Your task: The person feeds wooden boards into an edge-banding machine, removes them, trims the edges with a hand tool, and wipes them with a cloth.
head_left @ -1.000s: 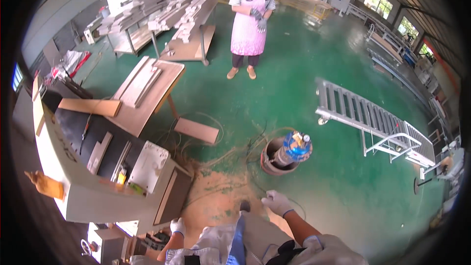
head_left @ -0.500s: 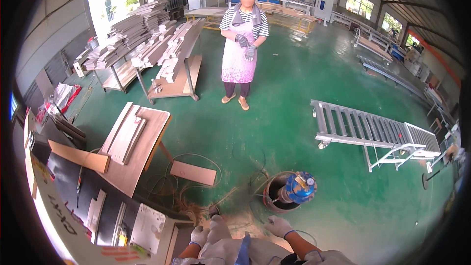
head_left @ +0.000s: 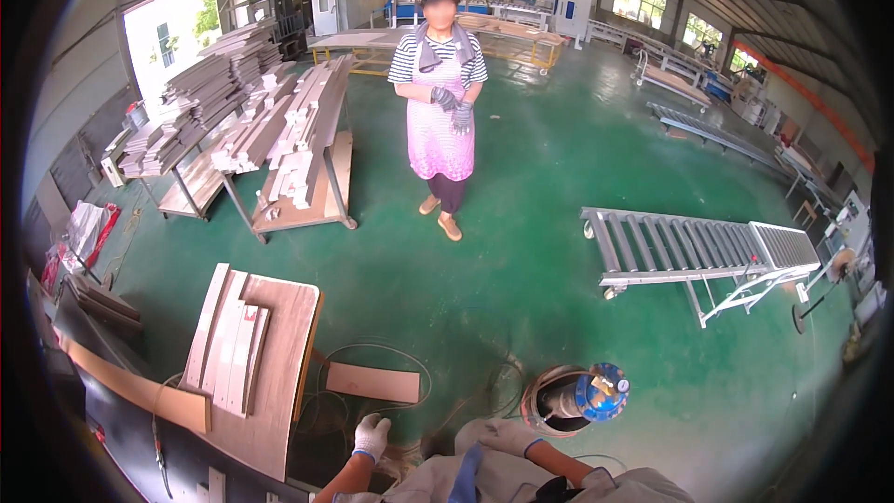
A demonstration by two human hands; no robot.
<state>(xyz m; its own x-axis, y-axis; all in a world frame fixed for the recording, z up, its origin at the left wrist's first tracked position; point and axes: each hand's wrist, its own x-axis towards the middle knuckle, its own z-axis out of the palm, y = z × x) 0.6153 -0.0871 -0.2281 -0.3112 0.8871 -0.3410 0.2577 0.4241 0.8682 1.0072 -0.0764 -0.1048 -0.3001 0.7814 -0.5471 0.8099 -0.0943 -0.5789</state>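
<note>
My left hand (head_left: 371, 436), in a white knit glove, hangs over the floor at lower centre. Its fingers look curled in, and nothing shows in them. Closest to it is a flat brown board (head_left: 372, 382) on the floor. My right hand (head_left: 510, 434), also gloved, is held low in front of my body, against grey clothing of a similar shade. Its fingers blend into that clothing, so I cannot make out their shape. Just beyond it stands a round drum with a blue-topped machine (head_left: 601, 393).
At left, a wooden table (head_left: 303, 326) bears several pale strips (head_left: 228, 345). A co-worker in a pink apron (head_left: 440, 140) stands ahead. Carts with stacked boards (head_left: 307, 112) are behind at left; a roller conveyor (head_left: 680, 247) stands at right. Hoses loop over the green floor.
The view has shifted, with the table and the drum now lower. My left hand has swung forward and my right hand has come in toward my body. The co-worker's feet have moved.
</note>
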